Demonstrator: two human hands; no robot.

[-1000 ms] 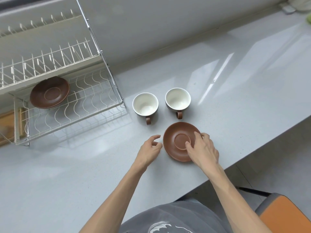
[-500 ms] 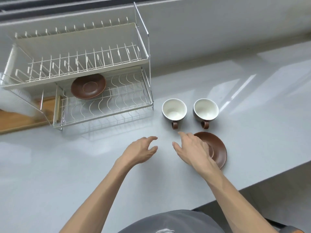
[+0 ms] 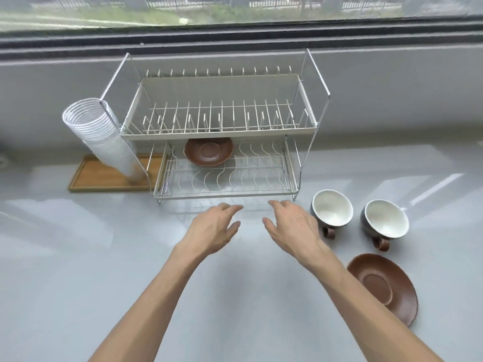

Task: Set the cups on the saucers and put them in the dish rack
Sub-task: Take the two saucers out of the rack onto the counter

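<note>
A person's two bare forearms reach forward over a pale grey surface (image 3: 78, 257) below a window. The left hand (image 3: 211, 228) and the right hand (image 3: 292, 226) hover side by side just in front of a two-tier wire dish rack (image 3: 222, 131), apart from each other. Both hands have their fingers spread loosely and hold nothing.

On the rack's lower tier, toward the far side and left of centre, a brown saucer (image 3: 209, 151) lies flat. The upper tier carries no dishes.

To the right of the rack, two cups stand upright on the surface, white inside and dark outside, each with a brown handle pointing toward the person. The left cup (image 3: 331, 207) sits just beside the right hand; the right cup (image 3: 384, 218) stands just beside it, farther right. A second brown saucer (image 3: 384, 286) lies on the surface nearer the person than the cups, at the right, apart from them.

Left of the rack, a white ribbed utensil holder (image 3: 102, 134) hangs on the frame above a wooden tray (image 3: 104, 176).
</note>
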